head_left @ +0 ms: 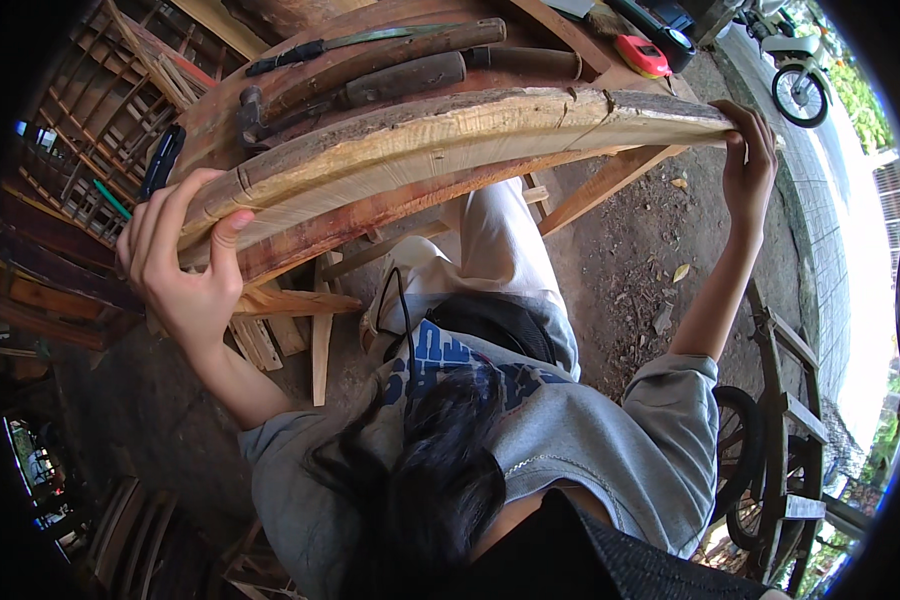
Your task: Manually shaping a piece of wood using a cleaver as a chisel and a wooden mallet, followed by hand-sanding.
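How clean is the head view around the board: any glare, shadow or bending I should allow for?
Head view: daylight glare washes out the area below the motorcycle; lower left sinks into shadow; the wooden board looks bowed, probably partly fisheye distortion; left hand and right hand read fairly clearly, without obvious motion blur.

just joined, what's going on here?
A person grips a rough-edged wooden plank near its two ends: left hand at one, right hand at the other. The plank spans the near side of a wooden table, its pale sawn face visible below the rough edge. Whether the table bears its weight is unclear. Beyond the plank lie a hammer and a red tape measure, neither in hand.
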A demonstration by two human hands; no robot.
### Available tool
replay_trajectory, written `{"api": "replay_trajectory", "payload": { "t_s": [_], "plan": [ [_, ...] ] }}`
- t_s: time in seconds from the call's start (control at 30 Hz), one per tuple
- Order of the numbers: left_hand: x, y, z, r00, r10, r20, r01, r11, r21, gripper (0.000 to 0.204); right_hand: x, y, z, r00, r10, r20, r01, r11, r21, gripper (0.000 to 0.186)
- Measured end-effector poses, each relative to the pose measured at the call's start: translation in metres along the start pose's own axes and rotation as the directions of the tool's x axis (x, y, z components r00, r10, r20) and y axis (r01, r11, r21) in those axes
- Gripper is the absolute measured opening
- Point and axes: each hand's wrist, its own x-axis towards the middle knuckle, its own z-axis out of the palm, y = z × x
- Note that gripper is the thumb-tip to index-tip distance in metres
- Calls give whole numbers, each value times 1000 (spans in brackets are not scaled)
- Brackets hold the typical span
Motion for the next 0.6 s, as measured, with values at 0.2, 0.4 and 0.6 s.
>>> {"api": "replay_trajectory", "payload": {
  "t_s": [0.2, 0.4, 0.6],
  "plan": [
    [11, 11, 2, 986, -48, 161, 67, 992, -110, 29, -14, 5, -2, 984, 67, 167, -82, 993, 82, 20],
    [25, 20, 9, 961, -98, 257, 116, 992, -56, 29, -19, 25, 24, 941, 64, 331, -117, 983, 143, 20],
    [39, 16, 22, 915, -191, 355, 234, 969, -82, 30, -16, 23, 31, 963, 163, 214, -191, 974, 119, 21]
  ]
}}
